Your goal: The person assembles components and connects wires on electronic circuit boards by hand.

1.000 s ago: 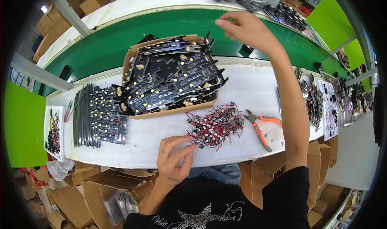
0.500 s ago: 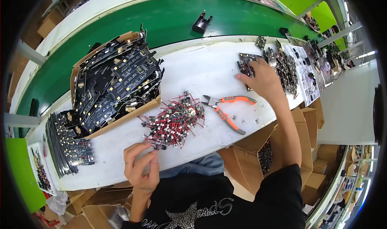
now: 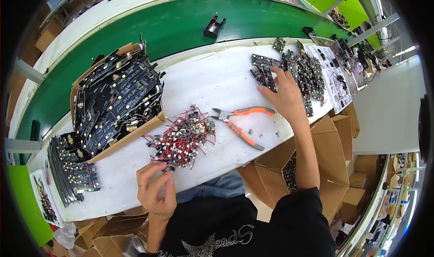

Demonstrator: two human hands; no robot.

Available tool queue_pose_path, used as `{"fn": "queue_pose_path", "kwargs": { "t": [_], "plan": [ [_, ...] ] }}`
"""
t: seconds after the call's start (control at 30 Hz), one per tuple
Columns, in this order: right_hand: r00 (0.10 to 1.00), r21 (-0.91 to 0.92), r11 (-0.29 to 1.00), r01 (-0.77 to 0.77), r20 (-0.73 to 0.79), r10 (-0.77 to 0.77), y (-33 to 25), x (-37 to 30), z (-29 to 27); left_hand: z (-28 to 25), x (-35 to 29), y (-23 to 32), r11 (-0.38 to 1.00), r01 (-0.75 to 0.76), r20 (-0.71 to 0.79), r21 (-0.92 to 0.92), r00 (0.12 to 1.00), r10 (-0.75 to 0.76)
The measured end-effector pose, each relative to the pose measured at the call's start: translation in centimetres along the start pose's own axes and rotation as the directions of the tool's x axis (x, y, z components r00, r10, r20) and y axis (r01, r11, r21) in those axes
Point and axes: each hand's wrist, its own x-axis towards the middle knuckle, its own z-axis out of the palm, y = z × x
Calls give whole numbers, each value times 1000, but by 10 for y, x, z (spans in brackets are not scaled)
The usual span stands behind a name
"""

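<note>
My left hand (image 3: 156, 191) hovers by the near edge of a pile of small black connector parts with red wires (image 3: 183, 139). Its fingers are curled but apart, with a small dark part (image 3: 168, 168) lying close to the fingertips. On the right, my right hand (image 3: 287, 96) reaches over several small dark circuit boards (image 3: 263, 76). Thumb and fingers are spread there, and I see nothing held between them. Between the hands lie wire cutters with orange and grey handles (image 3: 242, 121), jaws pointing left.
A cardboard box (image 3: 131, 137) heaped with large black circuit boards stands at left, beside a bundle of black strips (image 3: 61, 171). More boards (image 3: 307, 73) and a white sheet (image 3: 332, 78) lie at right. Beyond is a green belt (image 3: 172, 19) carrying a black part (image 3: 214, 26).
The whole view has shifted, sliding the bench leftward. My right fingers have drawn back slightly from the small boards, which now lie more spread out. My left hand stays by the wired pile.
</note>
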Motion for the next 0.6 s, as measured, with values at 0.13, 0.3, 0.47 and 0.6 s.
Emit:
{"fn": "queue_pose_path", "kwargs": {
  "t": [0.13, 0.3, 0.47, 0.6],
  "plan": [
    [999, 34, 999, 42, 0, -42, 4, 2, -8, 2, 1, 0, 1000, -4, 21, -19, 1000, 4],
    [986, -64, 987, 150, -69, -154, 5, 4, -9, 3, 1, 6, 999, -8, 13, -44, 1000, 8],
    [955, -8, 990, 142, -260, -139, -1, -3, -19, 8, 10, 34, 958, 116, 176, -263, 982, -70],
    [924, 89, 975, 206, -345, -164, -53, -33, -23, 35, 24, 53, 560, 511, 449, -653, 856, -258]
  ]
}}
